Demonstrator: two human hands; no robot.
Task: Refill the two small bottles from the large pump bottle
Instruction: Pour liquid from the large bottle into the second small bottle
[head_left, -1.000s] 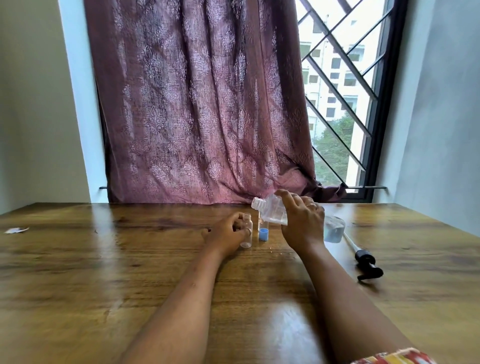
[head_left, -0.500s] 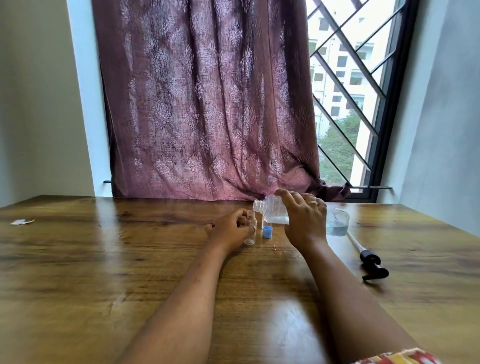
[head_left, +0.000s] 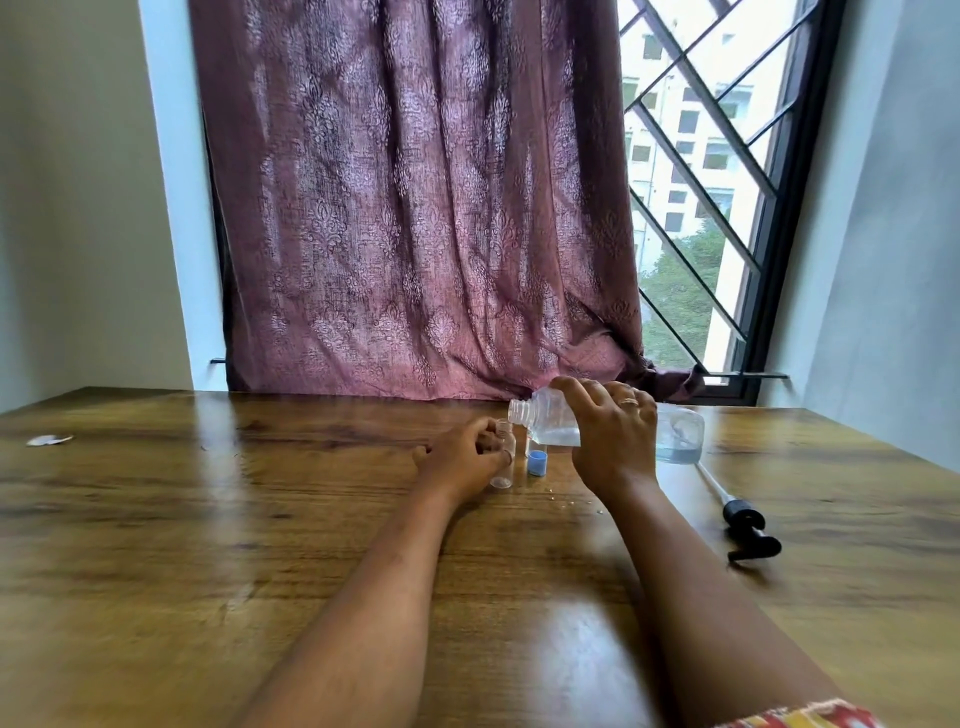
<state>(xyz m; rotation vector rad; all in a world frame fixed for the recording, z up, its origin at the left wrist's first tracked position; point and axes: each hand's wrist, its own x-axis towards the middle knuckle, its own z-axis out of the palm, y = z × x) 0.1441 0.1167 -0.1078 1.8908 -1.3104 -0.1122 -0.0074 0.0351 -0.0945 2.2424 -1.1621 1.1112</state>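
Note:
My right hand (head_left: 613, 436) grips the large clear bottle (head_left: 675, 434), tipped on its side with its open threaded neck (head_left: 521, 412) pointing left. Clear liquid lies along its lower side. The neck hangs just above and right of a small clear bottle (head_left: 505, 457) that stands upright on the wooden table (head_left: 208, 519), held by my left hand (head_left: 460, 462). A blue cap (head_left: 536, 462) sits just right of the small bottle, with a second small clear bottle partly hidden behind it. The black pump head with its tube (head_left: 743, 519) lies on the table to the right.
A few small droplets dot the table near my right wrist. A small white scrap (head_left: 49, 440) lies far left. A maroon curtain (head_left: 415, 208) and a barred window stand behind the table's far edge.
The large bottle's neck has dipped slightly lower toward the small bottle. Both hands keep their grips. The camera view has tilted up a little.

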